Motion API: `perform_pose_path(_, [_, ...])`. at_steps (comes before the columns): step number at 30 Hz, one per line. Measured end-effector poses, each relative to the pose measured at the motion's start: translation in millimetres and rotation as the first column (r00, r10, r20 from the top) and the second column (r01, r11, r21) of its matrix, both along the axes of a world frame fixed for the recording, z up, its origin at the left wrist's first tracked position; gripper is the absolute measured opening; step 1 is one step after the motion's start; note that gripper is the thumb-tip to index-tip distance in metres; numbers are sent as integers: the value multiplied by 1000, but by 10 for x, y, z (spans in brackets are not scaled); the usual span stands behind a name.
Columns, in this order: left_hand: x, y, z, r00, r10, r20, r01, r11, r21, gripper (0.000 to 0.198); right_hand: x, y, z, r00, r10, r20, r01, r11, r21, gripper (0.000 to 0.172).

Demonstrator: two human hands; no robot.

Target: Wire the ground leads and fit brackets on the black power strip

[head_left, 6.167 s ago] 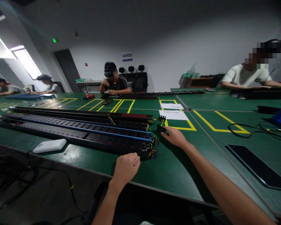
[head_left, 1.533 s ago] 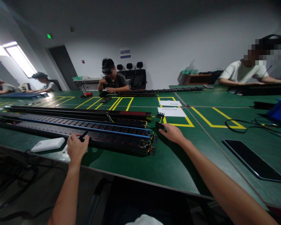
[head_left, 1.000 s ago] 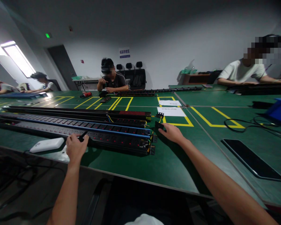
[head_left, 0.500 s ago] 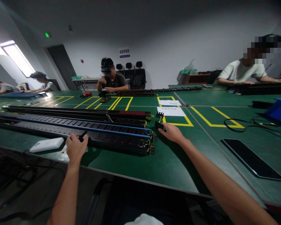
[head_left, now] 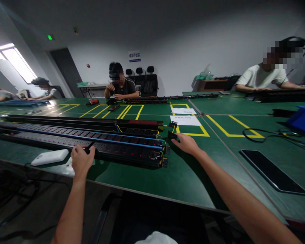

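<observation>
Long black power strips [head_left: 127,149] with rows of sockets and small red marks lie side by side on the green table, a blue edge running along one of them. At their near edge, my left hand [head_left: 81,158] is closed on a small black piece [head_left: 89,148] whose kind I cannot make out. Past the right ends of the strips, my right hand [head_left: 187,143] pinches a flat black end plate [head_left: 171,136]. A similar black end piece [head_left: 173,124] with pale holes sits just beyond it. Yellow wires [head_left: 164,146] show at the strip ends.
A white power bank [head_left: 50,157] lies left of my left hand. To the right are a dark tablet [head_left: 271,171], black cables [head_left: 254,136] and a blue bin [head_left: 303,118]. Paper sheets [head_left: 185,120] lie ahead. Several people sit around the table, one person [head_left: 123,84] across from me.
</observation>
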State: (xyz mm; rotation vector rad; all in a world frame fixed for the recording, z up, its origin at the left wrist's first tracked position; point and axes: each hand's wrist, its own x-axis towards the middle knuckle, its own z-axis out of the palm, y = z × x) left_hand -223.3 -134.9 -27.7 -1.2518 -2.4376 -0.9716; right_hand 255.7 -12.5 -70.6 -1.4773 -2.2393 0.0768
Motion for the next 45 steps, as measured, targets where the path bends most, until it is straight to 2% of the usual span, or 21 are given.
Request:
perform_pose_path(13, [57, -14, 61, 999, 10, 31, -9, 1000, -17, 46, -3, -10, 14, 1000, -4, 2, 4, 1000, 2, 35])
perform_pose_path(29, [-16, 8, -7, 1000, -14, 9, 14, 1000, 21, 48, -6, -11, 22, 1000, -1, 13, 1, 1000, -4, 31])
perform_pose_path(45, [7, 2, 8, 1000, -23, -3, 23, 1000, 3, 46, -1, 0, 13, 1000, -1, 10, 1, 1000, -8, 31])
